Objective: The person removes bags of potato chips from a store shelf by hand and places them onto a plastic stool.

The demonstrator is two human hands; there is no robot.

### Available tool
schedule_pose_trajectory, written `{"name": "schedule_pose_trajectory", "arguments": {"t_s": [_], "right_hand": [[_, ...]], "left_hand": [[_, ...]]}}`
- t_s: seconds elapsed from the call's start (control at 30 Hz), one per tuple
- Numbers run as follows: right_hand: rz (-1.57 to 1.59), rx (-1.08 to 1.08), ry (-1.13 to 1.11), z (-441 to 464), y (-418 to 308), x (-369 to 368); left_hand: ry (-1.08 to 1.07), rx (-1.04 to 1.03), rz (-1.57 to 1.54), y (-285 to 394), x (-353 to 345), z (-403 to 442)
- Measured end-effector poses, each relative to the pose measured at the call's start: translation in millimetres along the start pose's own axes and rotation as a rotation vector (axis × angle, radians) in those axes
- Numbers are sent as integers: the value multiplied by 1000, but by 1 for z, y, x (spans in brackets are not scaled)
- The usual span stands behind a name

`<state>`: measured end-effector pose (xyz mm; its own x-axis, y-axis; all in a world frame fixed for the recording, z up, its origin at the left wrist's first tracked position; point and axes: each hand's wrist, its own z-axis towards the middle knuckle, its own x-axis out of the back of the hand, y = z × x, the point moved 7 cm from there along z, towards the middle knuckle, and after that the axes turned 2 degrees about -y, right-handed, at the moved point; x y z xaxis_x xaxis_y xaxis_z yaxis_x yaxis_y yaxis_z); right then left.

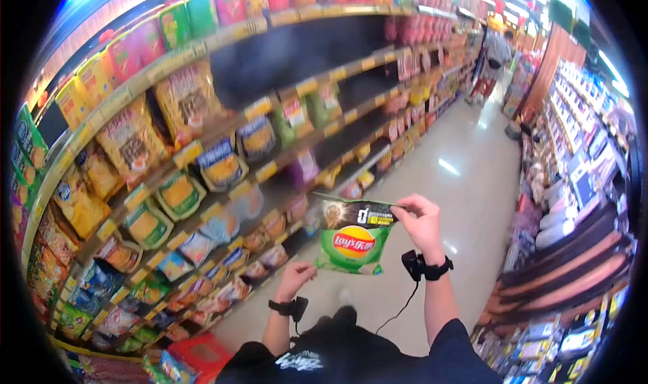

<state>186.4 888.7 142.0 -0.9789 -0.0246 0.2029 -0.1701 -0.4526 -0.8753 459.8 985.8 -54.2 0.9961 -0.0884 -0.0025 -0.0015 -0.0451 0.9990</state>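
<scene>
A green and black bag of Lay's potato chips [352, 243] is held up in front of me, its front toward me. My right hand [420, 223] pinches the bag's upper right corner between thumb and fingers. Down by the lower left corner of the bag is my left hand [298, 276], its fingers curled together. Whether they grip that corner or only sit beside it, I cannot tell. Each wrist wears a black strap with a small device [413, 265], and a cable hangs from it.
Snack shelves [283, 94] line the left side, with large yellow bags [133, 138] and tubs in several tiers. A red basket [199, 357] holding snack bags stands at lower left. Goods racks [574, 175] run along the right. Far down the tiled aisle [466, 148] is a person [496, 50].
</scene>
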Motion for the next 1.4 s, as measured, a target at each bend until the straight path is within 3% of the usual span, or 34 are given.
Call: {"name": "schedule_pose_trajectory", "arguments": {"t_s": [0.07,0.1,0.17,0.23,0.33,0.47,0.5,0.7,0.77,1.1,1.2,1.3,1.4], "right_hand": [[-55,186,-41,68,-25,-9],[-41,204,-33,91,-36,-11],[5,208,-40,146,-52,-22],[-1,287,-61,194,-52,-32],[116,181,-124,258,-50,-58],[150,347,-112,341,-61,-104],[134,376,-129,364,-58,-116],[533,257,-427,469,-27,-205],[675,182,-491,502,-17,-240],[909,171,-736,532,-31,-371],[863,209,-788,540,-28,-390],[867,153,-807,539,-18,-405],[806,116,-807,538,-14,-406]], "left_hand": [[61,-111,109,18,22,66],[108,-141,179,11,29,83],[181,-91,179,71,32,110],[313,-273,338,99,51,137],[472,-228,331,145,76,156],[672,-141,625,207,106,177],[788,-300,688,223,115,184],[1031,-139,1080,274,170,233],[1131,-33,1035,289,177,239],[1540,414,1293,305,216,249],[1670,424,1329,309,221,249],[1641,521,1326,305,224,252],[1644,401,1239,300,207,249]]}}
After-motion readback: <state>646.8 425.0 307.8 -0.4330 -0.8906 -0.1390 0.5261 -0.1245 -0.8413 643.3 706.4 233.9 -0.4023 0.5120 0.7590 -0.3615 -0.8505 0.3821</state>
